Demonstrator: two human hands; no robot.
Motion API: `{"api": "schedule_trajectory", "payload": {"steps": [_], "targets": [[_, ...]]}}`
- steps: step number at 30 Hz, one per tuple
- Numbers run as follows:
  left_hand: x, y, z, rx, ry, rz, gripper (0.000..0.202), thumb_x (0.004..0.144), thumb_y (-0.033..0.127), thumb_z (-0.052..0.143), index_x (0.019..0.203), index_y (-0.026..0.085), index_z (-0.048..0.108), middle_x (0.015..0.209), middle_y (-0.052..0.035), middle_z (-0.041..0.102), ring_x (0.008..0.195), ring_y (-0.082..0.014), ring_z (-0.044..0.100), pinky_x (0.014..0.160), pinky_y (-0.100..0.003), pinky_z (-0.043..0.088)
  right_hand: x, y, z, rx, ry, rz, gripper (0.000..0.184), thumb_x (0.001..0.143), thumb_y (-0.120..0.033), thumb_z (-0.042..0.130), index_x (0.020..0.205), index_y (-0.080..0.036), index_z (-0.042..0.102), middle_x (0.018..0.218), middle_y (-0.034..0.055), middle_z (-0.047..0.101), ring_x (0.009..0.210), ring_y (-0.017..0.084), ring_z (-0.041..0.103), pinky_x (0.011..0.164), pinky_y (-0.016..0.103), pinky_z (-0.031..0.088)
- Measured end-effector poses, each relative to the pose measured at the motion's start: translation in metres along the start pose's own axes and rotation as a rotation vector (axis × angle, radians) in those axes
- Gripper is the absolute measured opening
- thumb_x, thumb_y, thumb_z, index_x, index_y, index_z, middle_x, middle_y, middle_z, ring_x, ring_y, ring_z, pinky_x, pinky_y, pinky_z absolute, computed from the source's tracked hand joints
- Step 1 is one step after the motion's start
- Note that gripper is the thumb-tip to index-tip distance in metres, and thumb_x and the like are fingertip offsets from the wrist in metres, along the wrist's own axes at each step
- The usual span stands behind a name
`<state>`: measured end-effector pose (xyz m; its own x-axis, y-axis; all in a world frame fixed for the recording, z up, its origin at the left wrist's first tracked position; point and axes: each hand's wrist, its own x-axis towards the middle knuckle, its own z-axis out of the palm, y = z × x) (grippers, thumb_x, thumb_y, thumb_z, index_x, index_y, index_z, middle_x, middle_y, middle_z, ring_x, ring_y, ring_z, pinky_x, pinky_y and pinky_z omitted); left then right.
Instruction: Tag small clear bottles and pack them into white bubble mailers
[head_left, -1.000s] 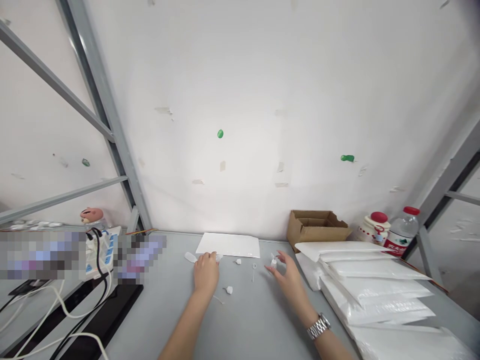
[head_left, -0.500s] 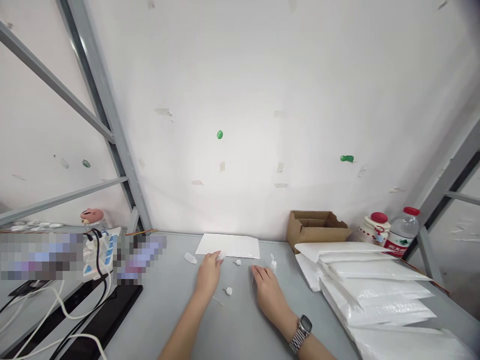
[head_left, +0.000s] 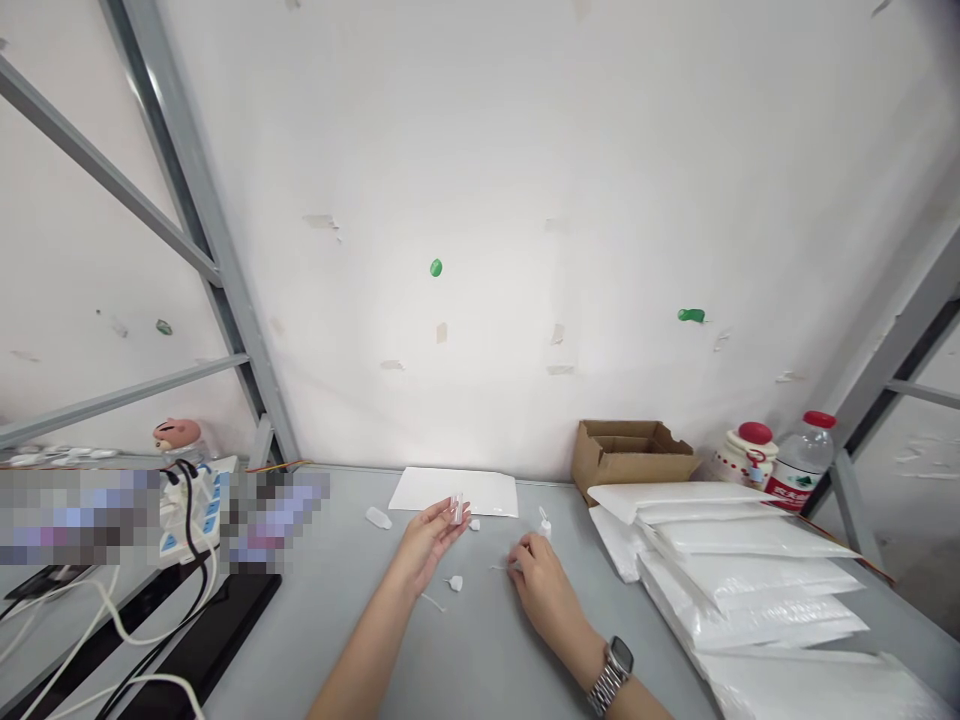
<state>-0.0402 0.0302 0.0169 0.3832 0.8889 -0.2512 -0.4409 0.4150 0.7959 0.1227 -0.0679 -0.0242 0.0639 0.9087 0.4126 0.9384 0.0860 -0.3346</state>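
Observation:
My left hand (head_left: 427, 541) is lifted a little off the grey table (head_left: 480, 660), palm turned up, with a small clear vial (head_left: 455, 509) pinched at its fingertips. My right hand (head_left: 541, 590), with a watch on the wrist, rests on the table and pinches a thin white stick-like part (head_left: 501, 567). Between my hands lies a small white cap (head_left: 455, 583). Another small cap (head_left: 474, 524) lies beyond the left hand. A small white dropper bottle (head_left: 543, 523) stands upright just past my right hand. A white sheet (head_left: 480, 490) lies flat near the wall.
A stack of white padded mailers (head_left: 742, 580) fills the right side. An open cardboard box (head_left: 630, 452), a red-capped jar (head_left: 752, 450) and a water bottle (head_left: 801, 465) stand at the back right. A power strip (head_left: 191, 495) with cables and a black slab (head_left: 202, 640) lie at left. One more small bottle (head_left: 378, 517) lies on its side.
My left hand has picked the clear vial up from the table and turned palm up. My right hand left the upright bottle, moved left and closed on the thin white part.

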Motion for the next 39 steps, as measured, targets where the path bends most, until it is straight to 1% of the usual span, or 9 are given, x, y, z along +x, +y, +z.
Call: {"api": "schedule_trajectory", "payload": {"steps": [3, 8, 11, 13, 16, 19, 23, 30, 39], "targets": [[0.001, 0.000, 0.000, -0.012, 0.019, 0.006, 0.013, 0.076, 0.006, 0.057, 0.085, 0.011, 0.065, 0.094, -0.0110, 0.069, 0.088, -0.0164, 0.065, 0.094, -0.033, 0.045, -0.001, 0.000, 0.002, -0.088, 0.014, 0.001, 0.030, 0.073, 0.005, 0.047, 0.093, -0.013, 0.060, 0.095, 0.0105, 0.057, 0.086, 0.021, 0.053, 0.074, 0.031, 0.044], [0.003, -0.001, -0.001, 0.000, 0.060, 0.011, 0.011, 0.075, 0.006, 0.059, 0.082, 0.012, 0.066, 0.093, -0.0100, 0.069, 0.087, -0.0161, 0.065, 0.094, -0.033, 0.045, -0.005, -0.004, 0.002, -0.256, -0.038, -0.040, 0.036, 0.069, 0.013, 0.039, 0.075, -0.015, 0.061, 0.082, 0.0088, 0.059, 0.077, 0.022, 0.053, 0.069, 0.031, 0.043], [0.003, -0.001, -0.001, 0.017, 0.076, 0.009, 0.012, 0.073, 0.006, 0.061, 0.082, 0.013, 0.065, 0.093, -0.0094, 0.068, 0.086, -0.0157, 0.065, 0.093, -0.032, 0.045, -0.005, -0.005, 0.000, -0.163, -0.049, -0.007, 0.038, 0.068, 0.013, 0.037, 0.074, -0.015, 0.063, 0.080, 0.0089, 0.060, 0.076, 0.021, 0.054, 0.069, 0.031, 0.043], [0.001, -0.001, 0.000, 0.059, 0.083, 0.017, 0.018, 0.069, 0.006, 0.064, 0.085, 0.014, 0.065, 0.091, -0.0083, 0.068, 0.085, -0.0154, 0.064, 0.092, -0.032, 0.045, -0.004, -0.003, -0.003, 0.048, -0.014, 0.035, 0.036, 0.074, 0.006, 0.037, 0.079, -0.016, 0.064, 0.080, 0.0081, 0.060, 0.075, 0.019, 0.056, 0.068, 0.030, 0.044], [-0.004, -0.003, 0.004, 0.206, -0.010, 0.043, 0.030, 0.063, 0.012, 0.070, 0.092, 0.016, 0.065, 0.088, -0.0072, 0.068, 0.087, -0.0167, 0.063, 0.090, -0.031, 0.045, 0.001, -0.001, -0.010, 0.538, 0.085, 0.177, 0.021, 0.083, -0.019, 0.044, 0.082, -0.019, 0.065, 0.075, 0.0047, 0.060, 0.066, 0.017, 0.058, 0.062, 0.029, 0.047], [-0.010, -0.008, 0.010, 0.376, -0.139, 0.057, 0.034, 0.059, 0.026, 0.074, 0.091, 0.016, 0.066, 0.090, -0.0089, 0.068, 0.089, -0.0194, 0.061, 0.084, -0.031, 0.046, 0.008, 0.000, -0.024, 1.055, 0.110, 0.382, 0.025, 0.072, -0.041, 0.060, 0.078, -0.017, 0.066, 0.066, 0.0025, 0.062, 0.058, 0.017, 0.059, 0.057, 0.031, 0.050], [-0.020, -0.018, 0.022, 0.603, -0.312, 0.083, 0.035, 0.059, 0.032, 0.072, 0.090, 0.016, 0.069, 0.087, -0.0085, 0.069, 0.083, -0.0215, 0.062, 0.078, -0.032, 0.046, 0.012, -0.002, -0.041, 1.387, 0.120, 0.505, 0.026, 0.062, -0.039, 0.070, 0.072, -0.016, 0.067, 0.066, 0.0021, 0.063, 0.058, 0.016, 0.059, 0.059, 0.030, 0.049], [-0.031, -0.027, 0.035, 0.755, -0.487, 0.100, 0.031, 0.063, 0.028, 0.068, 0.092, 0.019, 0.071, 0.084, -0.0046, 0.071, 0.081, -0.0229, 0.061, 0.077, -0.031, 0.043, 0.011, -0.002, -0.036, 1.299, 0.129, 0.521, 0.022, 0.060, -0.037, 0.069, 0.068, -0.017, 0.068, 0.063, 0.0000, 0.062, 0.055, 0.013, 0.050, 0.057, 0.026, 0.043], [-0.026, -0.031, 0.033, 0.755, -0.472, 0.090, 0.038, 0.062, 0.032, 0.068, 0.096, 0.016, 0.069, 0.087, -0.0056, 0.070, 0.080, -0.0209, 0.058, 0.075, -0.030, 0.042, 0.011, -0.003, -0.035, 1.122, 0.144, 0.531, 0.032, 0.059, -0.048, 0.066, 0.066, -0.017, 0.067, 0.060, 0.0011, 0.060, 0.056, 0.015, 0.048, 0.054, 0.026, 0.040]]}}
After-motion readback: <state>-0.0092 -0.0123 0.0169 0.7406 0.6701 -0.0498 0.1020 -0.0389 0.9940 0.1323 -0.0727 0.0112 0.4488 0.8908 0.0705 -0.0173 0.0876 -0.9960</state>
